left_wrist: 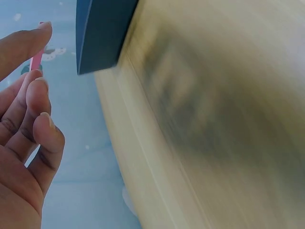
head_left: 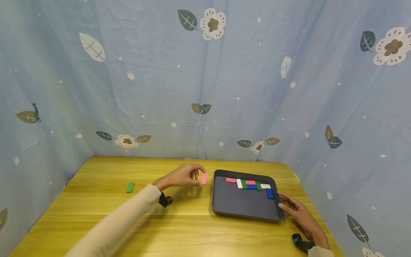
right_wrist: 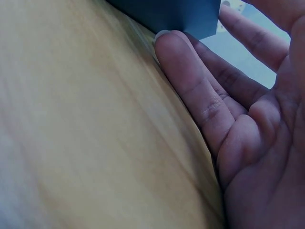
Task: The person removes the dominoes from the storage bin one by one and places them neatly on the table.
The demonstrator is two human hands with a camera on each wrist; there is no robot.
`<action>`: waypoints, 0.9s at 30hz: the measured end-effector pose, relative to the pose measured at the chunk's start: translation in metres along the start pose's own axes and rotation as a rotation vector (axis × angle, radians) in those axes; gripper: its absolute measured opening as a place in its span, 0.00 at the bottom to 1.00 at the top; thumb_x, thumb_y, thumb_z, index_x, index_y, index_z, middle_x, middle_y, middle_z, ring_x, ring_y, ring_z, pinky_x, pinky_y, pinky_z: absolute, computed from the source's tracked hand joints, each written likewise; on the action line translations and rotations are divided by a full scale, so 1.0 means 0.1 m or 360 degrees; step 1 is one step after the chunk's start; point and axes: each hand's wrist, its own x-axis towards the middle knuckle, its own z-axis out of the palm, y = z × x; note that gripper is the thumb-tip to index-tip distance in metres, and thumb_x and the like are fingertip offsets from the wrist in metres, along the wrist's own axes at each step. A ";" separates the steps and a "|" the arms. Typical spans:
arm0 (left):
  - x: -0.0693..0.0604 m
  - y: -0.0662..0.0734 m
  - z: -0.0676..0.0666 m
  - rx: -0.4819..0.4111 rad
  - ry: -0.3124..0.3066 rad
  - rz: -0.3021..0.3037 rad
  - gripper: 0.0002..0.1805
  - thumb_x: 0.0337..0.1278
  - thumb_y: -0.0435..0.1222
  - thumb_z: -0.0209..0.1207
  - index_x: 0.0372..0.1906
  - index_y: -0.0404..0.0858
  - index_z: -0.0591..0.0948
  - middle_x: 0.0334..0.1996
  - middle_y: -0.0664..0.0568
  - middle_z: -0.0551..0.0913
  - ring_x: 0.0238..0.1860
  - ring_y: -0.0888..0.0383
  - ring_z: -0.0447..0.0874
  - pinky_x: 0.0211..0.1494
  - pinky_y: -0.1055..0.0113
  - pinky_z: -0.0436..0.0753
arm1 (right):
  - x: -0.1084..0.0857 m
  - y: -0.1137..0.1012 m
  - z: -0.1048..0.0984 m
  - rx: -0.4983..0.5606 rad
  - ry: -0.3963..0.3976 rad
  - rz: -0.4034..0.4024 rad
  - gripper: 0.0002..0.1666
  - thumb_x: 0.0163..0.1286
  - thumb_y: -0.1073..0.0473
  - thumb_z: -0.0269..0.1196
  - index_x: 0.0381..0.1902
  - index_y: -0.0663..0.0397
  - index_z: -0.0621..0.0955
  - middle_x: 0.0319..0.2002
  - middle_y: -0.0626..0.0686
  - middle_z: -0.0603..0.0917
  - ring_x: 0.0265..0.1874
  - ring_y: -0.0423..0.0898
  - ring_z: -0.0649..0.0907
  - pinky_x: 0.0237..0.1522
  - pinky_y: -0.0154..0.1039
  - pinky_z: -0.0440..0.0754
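In the head view the left hand [head_left: 184, 175] pinches a pink tile [head_left: 204, 178] between thumb and finger, above the table just left of the dark grey tray [head_left: 244, 215]. The left wrist view shows the left hand [left_wrist: 28, 114] with the pink tile [left_wrist: 36, 60] edge-on. Along the tray's back part lie several pink, white, green and blue tiles, some touching. The right hand [head_left: 300, 214] is at the tray's right side, fingers near the rim. In the right wrist view the right hand [right_wrist: 248, 105] has relaxed fingers beside the tray wall [right_wrist: 176, 16].
A single green tile [head_left: 130, 187] lies on the wooden table [head_left: 179, 232] left of the left hand. A light blue patterned curtain [head_left: 154, 89] hangs behind the table and along both sides.
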 end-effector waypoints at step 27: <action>-0.78 -0.45 -0.27 0.0029 0.0127 -0.0216 0.23 0.61 0.41 0.73 0.59 0.42 0.82 0.30 0.61 0.79 0.27 0.62 0.76 0.34 0.66 0.79 | 0.03 -0.03 0.01 -0.0013 0.0016 0.0030 0.40 0.74 0.45 0.66 0.79 0.41 0.67 0.72 0.61 0.69 0.55 0.53 0.79 0.42 0.46 0.83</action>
